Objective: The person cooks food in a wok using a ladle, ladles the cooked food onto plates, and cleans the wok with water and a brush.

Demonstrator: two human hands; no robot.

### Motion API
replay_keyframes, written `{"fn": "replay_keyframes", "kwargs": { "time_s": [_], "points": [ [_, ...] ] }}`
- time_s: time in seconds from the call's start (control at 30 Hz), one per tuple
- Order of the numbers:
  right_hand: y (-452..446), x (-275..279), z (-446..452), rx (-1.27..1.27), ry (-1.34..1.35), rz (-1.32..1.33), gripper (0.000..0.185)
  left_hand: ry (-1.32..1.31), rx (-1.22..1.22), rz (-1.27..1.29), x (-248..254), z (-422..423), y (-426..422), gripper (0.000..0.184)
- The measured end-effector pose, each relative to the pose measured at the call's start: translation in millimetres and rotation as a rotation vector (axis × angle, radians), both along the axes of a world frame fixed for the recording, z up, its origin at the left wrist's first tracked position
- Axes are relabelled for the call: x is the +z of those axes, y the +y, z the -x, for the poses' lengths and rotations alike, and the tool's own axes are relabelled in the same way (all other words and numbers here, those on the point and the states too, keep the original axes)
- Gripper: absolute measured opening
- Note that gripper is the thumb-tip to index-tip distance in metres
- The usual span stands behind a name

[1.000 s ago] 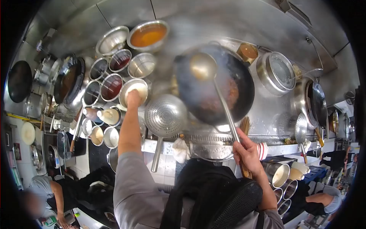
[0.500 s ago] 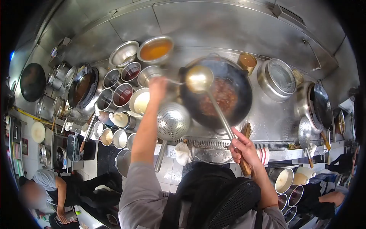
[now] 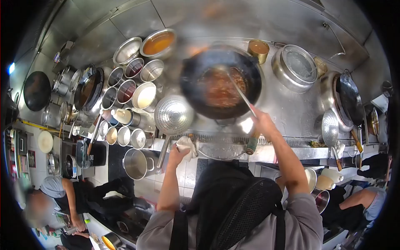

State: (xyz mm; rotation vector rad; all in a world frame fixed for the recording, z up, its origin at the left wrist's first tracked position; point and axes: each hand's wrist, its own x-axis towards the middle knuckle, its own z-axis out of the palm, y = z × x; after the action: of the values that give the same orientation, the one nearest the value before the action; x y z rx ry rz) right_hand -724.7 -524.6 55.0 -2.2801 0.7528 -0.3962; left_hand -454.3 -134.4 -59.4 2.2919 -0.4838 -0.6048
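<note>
My right hand (image 3: 263,121) is closed round the long handle of a ladle (image 3: 239,91). The ladle's bowl is blurred, down in the black wok (image 3: 192,93) among reddish-brown food in sauce (image 3: 223,88). My left hand (image 3: 177,156) grips a crumpled white cloth (image 3: 189,146) at the front edge of the stove; some of its fingers are hidden. Just left of the wok, a perforated strainer (image 3: 174,114) lies with its handle pointing toward me, close by my left hand. An orange glow shows behind the wok's far rim.
Metal pots of sauces and a white cream-like mix (image 3: 145,96) crowd the left side. A bowl of orange liquid (image 3: 158,43) stands behind them. To the right are a tin (image 3: 258,51), a lidded pot (image 3: 294,68) and another strainer (image 3: 329,127). Co-workers are at both sides.
My left hand has come down from the metal pots to the cloth. The ladle, earlier raised above the wok, is now down in it, and my right hand has moved forward.
</note>
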Motion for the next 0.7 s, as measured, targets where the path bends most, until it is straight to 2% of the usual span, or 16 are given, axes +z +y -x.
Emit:
{"fn": "replay_keyframes", "kwargs": {
  "time_s": [0.03, 0.1, 0.17, 0.23, 0.3, 0.4, 0.47, 0.5, 0.57, 0.63, 0.67, 0.7],
  "points": [
    [-2.8, 6.7, 10.1, 0.051, 0.072, 0.027, 0.049, 0.052, -0.011, 0.03, -2.3, 6.9, -0.4, 0.081],
    [-19.3, 23.4, 40.5, 0.153, 0.217, 0.084, 0.05, 0.183, 0.008, 0.151, -11.3, 2.9, -4.3, 0.074],
    [-27.7, 41.4, 75.6, 0.159, 0.378, 0.323, 0.051, 0.225, 0.004, 0.219, -8.8, 0.6, -10.4, 0.074],
    [-24.0, 79.8, 93.4, 0.111, 0.573, 0.393, 0.053, 0.268, 0.027, 0.389, -6.2, 1.4, -18.8, 0.069],
    [-15.8, 116.2, 105.3, 0.074, 0.626, 0.474, 0.05, 0.422, 0.077, 0.652, 11.2, 10.2, -34.5, 0.059],
    [4.4, 184.6, 116.7, 0.05, 0.601, 0.547, 0.051, 0.822, 0.26, 0.942, 40.4, 25.9, -64.9, 0.044],
    [27.7, 234.1, 114.1, 0.037, 0.589, 0.516, 0.051, 1.035, 0.308, 1.007, 47.6, 34.1, -83.9, 0.048],
    [35.8, 237.5, 114.6, 0.038, 0.635, 0.502, 0.052, 1.162, 0.314, 1.034, 51.7, 38.1, -94.2, 0.053],
    [45.2, 247.1, 114.7, 0.025, 0.718, 0.489, 0.055, 1.244, 0.308, 0.971, 75.6, 50.9, -119.7, 0.06],
    [40.3, 204.6, 104.8, -0.012, 0.684, 0.398, 0.053, 1.341, 0.28, 0.887, 76.4, 61.4, -142.9, 0.061],
    [36.0, 173.9, 90.6, -0.015, 0.714, 0.377, 0.052, 1.34, 0.215, 0.855, 60.2, 64.5, -158.0, 0.06],
    [25.7, 131.9, 80.8, -0.002, 0.562, 0.336, 0.052, 1.336, 0.151, 0.821, 44.7, 67.7, -175.2, 0.061]
  ]
}}
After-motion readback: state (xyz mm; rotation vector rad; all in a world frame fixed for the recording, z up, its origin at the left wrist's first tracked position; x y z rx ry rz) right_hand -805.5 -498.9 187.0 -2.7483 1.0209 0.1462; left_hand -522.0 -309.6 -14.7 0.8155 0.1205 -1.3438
